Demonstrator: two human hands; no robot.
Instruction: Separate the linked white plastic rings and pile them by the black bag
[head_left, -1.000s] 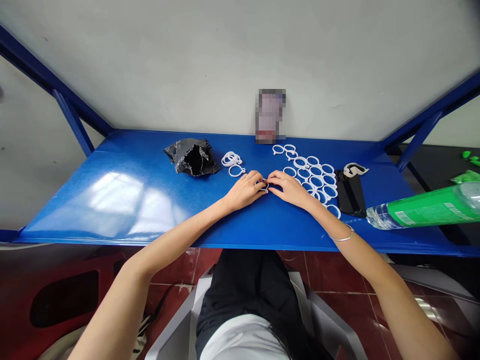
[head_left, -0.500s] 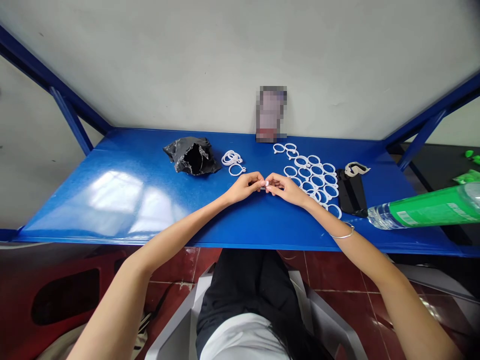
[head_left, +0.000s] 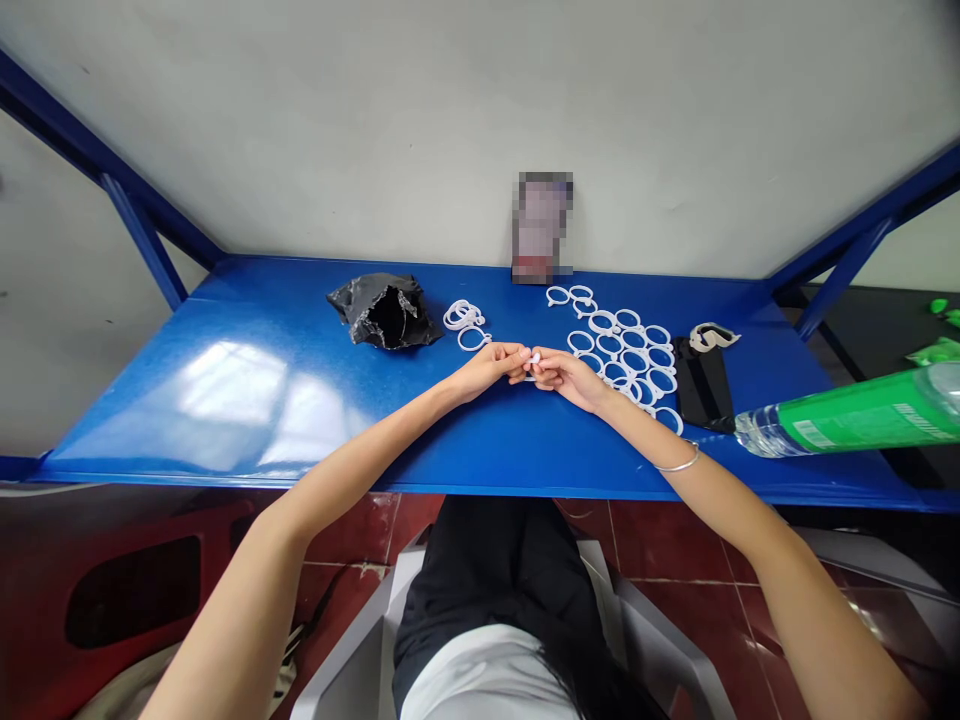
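Both hands pinch one white ring (head_left: 534, 357) just above mid-table.
Ring mostly hidden by fingertips; only a white sliver shows, shape unclear. Left hand (head_left: 487, 370) and right hand (head_left: 568, 372) closed on it from either side, tips meeting. Table (head_left: 225, 400) blue, glossy, hard. Right of hands: laid-out rings (head_left: 634, 355), thin white plastic hoops lying flat. Left: small heap (head_left: 465, 317) of the same; crumpled black bag (head_left: 384, 312). Bottle (head_left: 847, 415), green label, cut off at frame edge. Card (head_left: 541, 228) at wall blurred.
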